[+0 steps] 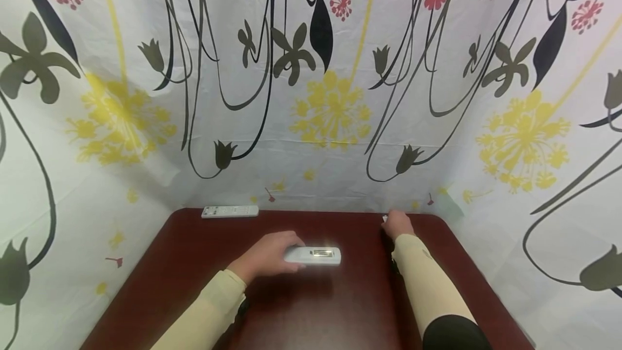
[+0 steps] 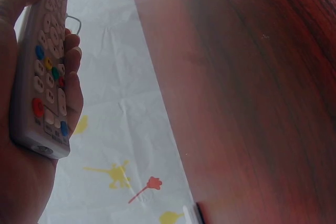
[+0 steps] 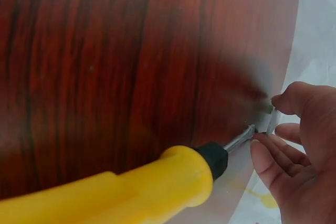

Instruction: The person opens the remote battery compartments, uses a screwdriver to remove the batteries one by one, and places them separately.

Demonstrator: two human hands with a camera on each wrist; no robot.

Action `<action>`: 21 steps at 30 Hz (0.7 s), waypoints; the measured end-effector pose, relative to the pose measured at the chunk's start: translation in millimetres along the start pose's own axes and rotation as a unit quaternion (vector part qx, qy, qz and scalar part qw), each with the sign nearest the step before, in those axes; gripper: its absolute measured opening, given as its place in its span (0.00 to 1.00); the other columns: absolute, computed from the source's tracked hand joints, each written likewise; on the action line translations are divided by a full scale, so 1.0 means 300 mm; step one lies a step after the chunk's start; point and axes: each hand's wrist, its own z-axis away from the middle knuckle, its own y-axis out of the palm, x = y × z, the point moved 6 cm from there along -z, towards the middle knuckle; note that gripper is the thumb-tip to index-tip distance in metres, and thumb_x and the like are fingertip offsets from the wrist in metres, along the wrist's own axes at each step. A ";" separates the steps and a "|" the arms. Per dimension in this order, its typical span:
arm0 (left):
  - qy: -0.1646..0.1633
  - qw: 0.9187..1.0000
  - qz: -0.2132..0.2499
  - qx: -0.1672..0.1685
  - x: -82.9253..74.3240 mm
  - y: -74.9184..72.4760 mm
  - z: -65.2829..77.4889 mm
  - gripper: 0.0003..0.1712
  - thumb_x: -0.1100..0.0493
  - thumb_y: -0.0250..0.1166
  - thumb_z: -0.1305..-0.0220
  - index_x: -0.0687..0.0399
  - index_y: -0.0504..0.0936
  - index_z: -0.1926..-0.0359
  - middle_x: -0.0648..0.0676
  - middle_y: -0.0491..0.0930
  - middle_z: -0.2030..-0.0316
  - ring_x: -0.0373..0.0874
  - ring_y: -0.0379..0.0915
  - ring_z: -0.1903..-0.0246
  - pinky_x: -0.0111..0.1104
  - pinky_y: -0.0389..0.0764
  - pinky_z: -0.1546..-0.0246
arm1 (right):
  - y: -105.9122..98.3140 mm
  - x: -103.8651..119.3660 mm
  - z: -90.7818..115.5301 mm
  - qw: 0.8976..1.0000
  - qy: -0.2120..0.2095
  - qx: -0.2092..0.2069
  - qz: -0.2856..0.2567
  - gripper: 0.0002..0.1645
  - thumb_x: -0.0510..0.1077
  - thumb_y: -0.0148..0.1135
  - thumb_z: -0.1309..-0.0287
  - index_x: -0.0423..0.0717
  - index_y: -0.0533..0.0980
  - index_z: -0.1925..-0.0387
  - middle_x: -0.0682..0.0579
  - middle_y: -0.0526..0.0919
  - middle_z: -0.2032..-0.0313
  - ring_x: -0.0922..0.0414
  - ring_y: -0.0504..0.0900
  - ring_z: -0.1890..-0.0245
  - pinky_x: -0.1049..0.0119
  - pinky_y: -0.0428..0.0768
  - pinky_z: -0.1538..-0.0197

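Note:
My left hand grips a white remote control over the table, its back towards the head camera. A slot in that back shows something shiny inside. The left wrist view catches its button side, with coloured buttons. At the table's far right edge, my right hand pinches a small, thin whitish piece whose kind I cannot tell. Close beside those fingers is the metal tip of a screwdriver with a yellow handle and black collar. In the head view the right forearm hides it.
Another white remote control lies along the far left edge of the dark red-brown table. Directly behind and beside the table hangs a white curtain printed with flowers.

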 end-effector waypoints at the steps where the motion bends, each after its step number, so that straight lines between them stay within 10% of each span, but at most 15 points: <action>1: 0.001 1.000 0.001 0.000 0.000 0.000 -0.001 0.22 0.34 0.78 0.36 0.32 0.87 0.46 0.34 0.81 0.54 0.35 0.76 0.57 0.36 0.80 0.52 | -0.002 0.000 0.002 1.000 0.000 -0.001 0.001 0.12 0.39 0.71 0.29 0.31 0.80 0.57 0.37 0.85 0.63 0.40 0.86 0.62 0.43 0.85 0.56; 16: 0.005 1.000 0.006 -0.001 0.001 0.013 -0.015 0.22 0.33 0.78 0.36 0.33 0.87 0.47 0.34 0.81 0.55 0.35 0.76 0.57 0.36 0.80 0.52 | -0.053 0.062 0.058 0.997 -0.048 -0.060 -0.022 0.25 0.52 0.66 0.23 0.40 0.78 0.75 0.44 0.81 0.74 0.45 0.78 0.74 0.44 0.79 0.64; 21: 0.011 1.000 0.003 -0.007 -0.004 0.013 -0.018 0.22 0.33 0.78 0.36 0.33 0.87 0.47 0.34 0.81 0.55 0.35 0.76 0.58 0.36 0.80 0.53 | -0.061 0.131 0.095 0.993 -0.088 -0.061 -0.046 0.21 0.52 0.65 0.22 0.39 0.84 0.67 0.45 0.85 0.71 0.47 0.81 0.71 0.45 0.81 0.62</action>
